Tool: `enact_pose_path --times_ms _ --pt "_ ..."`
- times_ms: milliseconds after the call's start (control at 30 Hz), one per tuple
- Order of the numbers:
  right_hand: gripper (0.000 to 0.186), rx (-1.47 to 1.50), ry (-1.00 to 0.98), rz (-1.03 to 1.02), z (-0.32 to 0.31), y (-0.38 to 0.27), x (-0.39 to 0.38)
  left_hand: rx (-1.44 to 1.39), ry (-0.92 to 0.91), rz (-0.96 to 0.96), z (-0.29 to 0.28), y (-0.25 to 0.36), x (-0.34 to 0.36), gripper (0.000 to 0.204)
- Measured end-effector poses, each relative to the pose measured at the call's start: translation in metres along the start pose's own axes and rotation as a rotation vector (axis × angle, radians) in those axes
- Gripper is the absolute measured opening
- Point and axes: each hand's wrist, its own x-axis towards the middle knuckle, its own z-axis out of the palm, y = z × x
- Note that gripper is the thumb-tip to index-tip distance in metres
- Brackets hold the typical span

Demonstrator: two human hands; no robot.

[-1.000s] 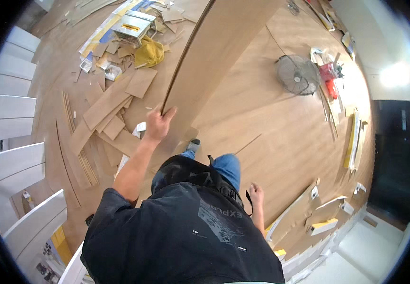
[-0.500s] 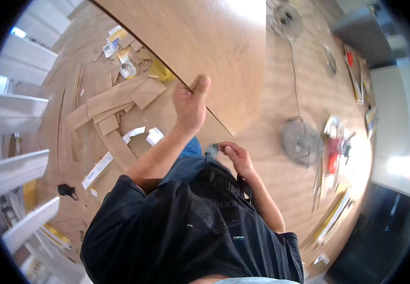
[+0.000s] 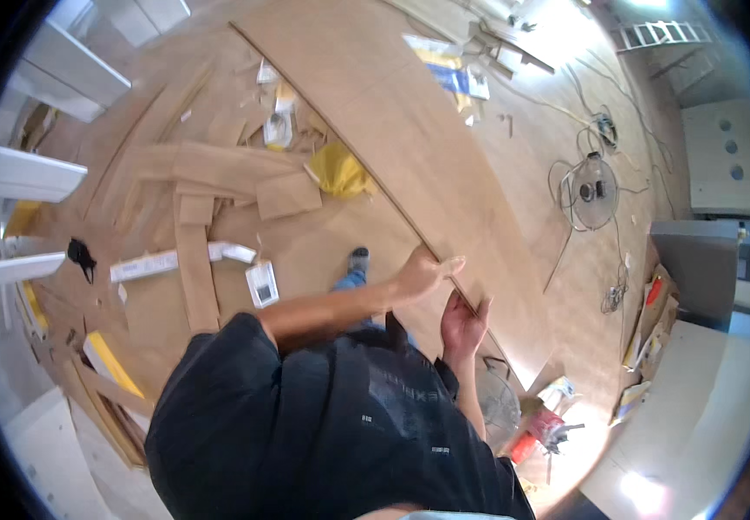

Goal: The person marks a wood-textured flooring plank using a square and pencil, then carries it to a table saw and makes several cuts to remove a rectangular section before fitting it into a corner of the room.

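A long, light wood-coloured board (image 3: 427,156) stretches from far left to near right in front of me. My left hand (image 3: 422,277) is closed on its near edge, with the thumb on the upper face. Just to the right and closer to my body, my right hand (image 3: 464,325) grips the same edge, its thumb also on top. The fingers under the board are partly hidden. Below the board, a shoe (image 3: 358,260) and part of a blue trouser leg show.
Cut board pieces (image 3: 210,173), a yellow bag (image 3: 338,170) and white packaging (image 3: 262,284) lie on the floor to the left. White panels (image 3: 28,173) line the left side. A fan (image 3: 593,192) with cables stands at right; a red tool (image 3: 546,429) lies near right.
The view has turned rightward. The board now lies lower across the view, with more of its length showing. My right hand has left my waist and taken hold of the board's edge.
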Motion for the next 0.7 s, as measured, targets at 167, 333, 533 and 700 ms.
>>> enact_pose_path --times_ms 167,333,533,700 --pt "0.034 -0.215 0.056 -0.122 0.018 -0.063 0.091 0.831 -0.362 -0.119 -0.059 0.022 0.092 0.041" --pt "0.030 -0.253 0.120 -0.102 0.044 -0.107 0.204 1.227 -0.139 -0.284 -0.217 0.002 0.094 0.040" --pt "0.029 -0.314 0.182 -0.010 0.043 -0.162 0.364 1.152 0.266 -0.834 -0.229 -0.025 0.057 0.052" --pt "0.023 -0.432 0.263 0.086 0.081 -0.142 0.501 1.179 0.735 -0.523 -0.200 -0.084 0.058 0.051"
